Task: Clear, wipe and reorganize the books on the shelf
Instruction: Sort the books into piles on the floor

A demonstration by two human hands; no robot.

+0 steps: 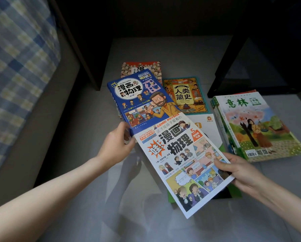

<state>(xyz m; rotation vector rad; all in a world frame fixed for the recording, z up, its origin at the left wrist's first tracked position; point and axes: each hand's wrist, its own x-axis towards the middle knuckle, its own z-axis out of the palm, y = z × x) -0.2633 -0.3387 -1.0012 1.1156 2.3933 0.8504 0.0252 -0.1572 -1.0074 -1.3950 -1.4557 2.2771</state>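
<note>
Dim indoor scene, lit softly from above. Brightest on the pale floor (111, 215) and on the glossy covers, with a faint sheen (no harsh glare) across the white comic book (181, 163). Soft, overlapping shadows of both forearms thrown on the floor beneath it. Near black inside the dark furniture recess (163, 18) at the top. Crisp print on the blue boxed set (142, 102). Slightly soft edges on the left hand (118, 145) and right hand (240, 170). Heavily blurred, bent checked fabric (20, 58) at the left edge, and wide-angle stretching towards the corners.
</note>
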